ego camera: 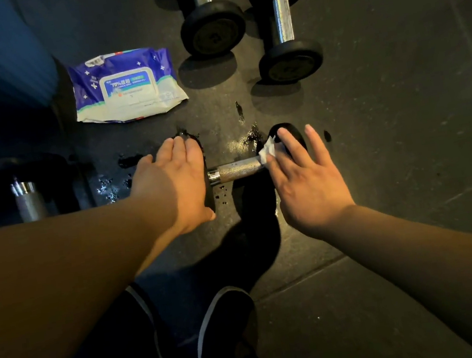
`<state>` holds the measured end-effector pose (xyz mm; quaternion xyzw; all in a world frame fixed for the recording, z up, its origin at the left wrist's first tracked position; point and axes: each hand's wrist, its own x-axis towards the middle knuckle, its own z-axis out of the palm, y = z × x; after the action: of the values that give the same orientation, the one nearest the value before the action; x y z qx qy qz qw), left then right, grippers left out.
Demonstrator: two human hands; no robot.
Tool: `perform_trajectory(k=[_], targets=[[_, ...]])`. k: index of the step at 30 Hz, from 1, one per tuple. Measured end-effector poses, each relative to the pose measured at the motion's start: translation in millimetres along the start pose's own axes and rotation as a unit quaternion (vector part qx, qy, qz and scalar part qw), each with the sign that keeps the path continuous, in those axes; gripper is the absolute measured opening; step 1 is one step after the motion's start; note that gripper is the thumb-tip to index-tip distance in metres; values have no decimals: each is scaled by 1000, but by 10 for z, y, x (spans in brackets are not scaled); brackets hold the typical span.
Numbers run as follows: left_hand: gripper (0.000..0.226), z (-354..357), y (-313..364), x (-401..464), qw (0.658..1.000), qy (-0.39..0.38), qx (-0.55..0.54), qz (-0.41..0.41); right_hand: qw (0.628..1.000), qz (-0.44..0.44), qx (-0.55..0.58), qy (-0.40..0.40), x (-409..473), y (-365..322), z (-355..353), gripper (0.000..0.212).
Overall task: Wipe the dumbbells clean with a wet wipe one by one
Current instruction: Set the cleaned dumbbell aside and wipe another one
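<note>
Chrome handle mid-wipe: the right hand (304,182) presses the wet wipe (267,152) on the near dumbbell (238,171) mid-floor, fingers spread; left hand (173,181) flat, steadying its end. Two dumbbells (287,31) at the far edge apparently wait.

Bare forearms, no sleeves, left hand (176,180), right hand (304,182), black shoe (227,330) with pale sole edge
</note>
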<state>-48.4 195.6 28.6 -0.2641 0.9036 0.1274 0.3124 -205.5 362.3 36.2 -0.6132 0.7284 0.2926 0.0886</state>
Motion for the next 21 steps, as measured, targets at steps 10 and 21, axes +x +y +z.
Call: perform_trajectory(k=[10,21], targets=[[117,256,161,-329,996,87,18,-1,1000,-21,15,1,-111,30,3,78],[89,306,244,-611,995,98,6,15,999,-24,0,-25,-258,-26,-5,76]])
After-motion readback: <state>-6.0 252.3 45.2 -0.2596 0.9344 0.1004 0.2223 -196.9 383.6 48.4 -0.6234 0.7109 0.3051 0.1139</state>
